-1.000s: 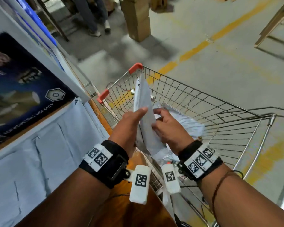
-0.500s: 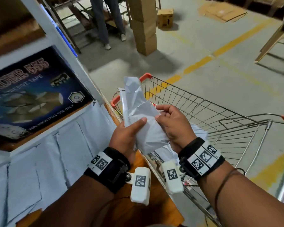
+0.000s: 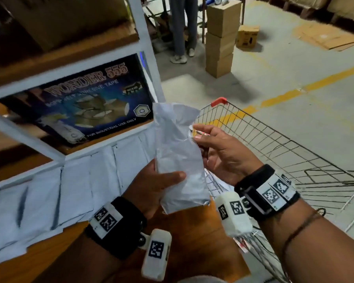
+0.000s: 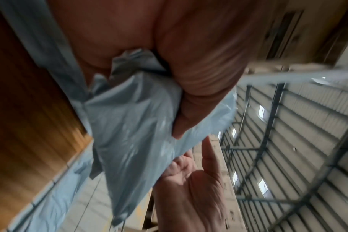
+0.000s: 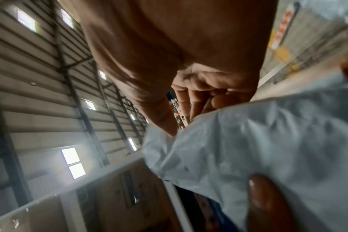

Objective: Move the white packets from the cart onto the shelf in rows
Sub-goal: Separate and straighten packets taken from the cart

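A crumpled white packet stands upright in the air between the shelf and the cart. My left hand grips its lower half, thumb across the front, and the same hold shows in the left wrist view on the packet. My right hand is beside the packet's right edge with relaxed fingers, only the fingertips touching it. A row of white packets lies flat on the wooden shelf board. More white packets show inside the cart behind the held one.
A dark tape box sits on the shelf level above the packets. A white shelf post rises at the corner. Stacked cardboard boxes and a person's legs stand on the concrete floor beyond.
The packet has been lifted out of the cart and carried left toward the shelf. My right hand has loosened from a grip to a fingertip touch.
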A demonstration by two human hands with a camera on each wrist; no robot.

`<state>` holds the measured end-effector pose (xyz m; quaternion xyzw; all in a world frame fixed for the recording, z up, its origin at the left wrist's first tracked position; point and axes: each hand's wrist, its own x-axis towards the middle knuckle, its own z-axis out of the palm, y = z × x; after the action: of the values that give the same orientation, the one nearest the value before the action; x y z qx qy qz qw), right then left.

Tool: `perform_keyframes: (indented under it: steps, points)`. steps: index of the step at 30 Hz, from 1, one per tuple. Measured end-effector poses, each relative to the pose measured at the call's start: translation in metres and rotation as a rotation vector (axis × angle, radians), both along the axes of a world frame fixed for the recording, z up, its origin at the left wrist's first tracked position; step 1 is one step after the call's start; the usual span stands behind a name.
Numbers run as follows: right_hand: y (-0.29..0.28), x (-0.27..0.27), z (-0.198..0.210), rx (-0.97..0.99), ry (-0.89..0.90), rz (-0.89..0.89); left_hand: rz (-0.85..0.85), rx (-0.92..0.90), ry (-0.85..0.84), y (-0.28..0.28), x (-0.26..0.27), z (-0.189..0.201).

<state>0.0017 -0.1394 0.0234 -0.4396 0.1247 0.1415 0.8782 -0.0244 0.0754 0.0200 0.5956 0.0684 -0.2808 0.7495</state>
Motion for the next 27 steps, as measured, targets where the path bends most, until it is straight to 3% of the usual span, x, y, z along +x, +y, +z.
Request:
perform_keyframes:
  steps: [4,9,17,20,22,24,27]
  points:
    - [0.071,0.008,0.006,0.025,-0.018,0.136,0.136,0.011,0.015,0.068,-0.028,0.003]
    - [0.164,-0.001,0.016,-0.373,-0.16,0.221,0.262,0.008,0.012,0.15,-0.072,-0.005]
    - [0.27,-0.015,0.021,-0.711,-0.182,0.072,0.378,-0.075,-0.003,0.253,-0.112,-0.005]
    - [0.295,-0.036,0.025,-0.994,-0.325,0.005,0.451,-0.047,-0.018,0.275,-0.114,-0.003]
    - [0.314,-0.061,0.028,-1.171,-0.519,0.115,0.47,-0.034,-0.026,0.287,-0.11,-0.001]
    - [0.334,-0.087,0.026,-1.236,-0.634,0.343,0.437,-0.069,-0.044,0.292,-0.105,0.004]
    - [0.352,-0.105,0.02,-1.134,-0.484,0.463,0.425,-0.169,-0.044,0.288,-0.099,0.007]
